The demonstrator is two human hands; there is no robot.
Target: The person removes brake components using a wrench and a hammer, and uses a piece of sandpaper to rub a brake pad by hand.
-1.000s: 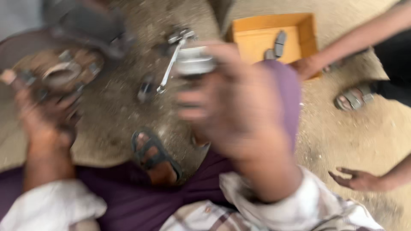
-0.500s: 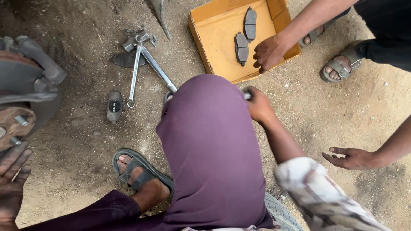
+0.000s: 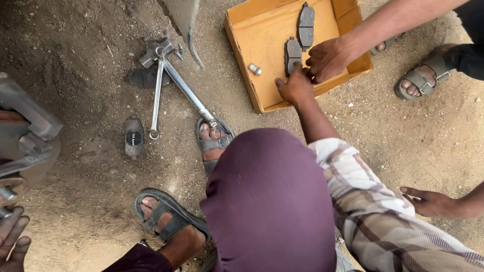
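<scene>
Right hand (image 3: pixel 296 86) is extended into the shallow orange cardboard box (image 3: pixel 262 30) in the upper middle of the frame, its fingers (image 3: pixel 292 73) narrowed onto the lower end of a grey brake pad (image 3: pixel 293 52) lying flat in the box. A co-worker's hand (image 3: pixel 330 58) is seen touching the same pad from the right. A second brake pad (image 3: pixel 305 25) lies just above it, and a small metal cylinder (image 3: pixel 255 69) rests to the left in the box. Left hand (image 3: pixel 12 242) is seen at the lower left edge, fingers loosely spread and holding nothing, just below a brake assembly (image 3: pixel 25 136). Two wrenches (image 3: pixel 169 83) lie crossed on the dirt ground (image 3: pixel 91 60), with a worn pad (image 3: pixel 133 137) below them.
</scene>
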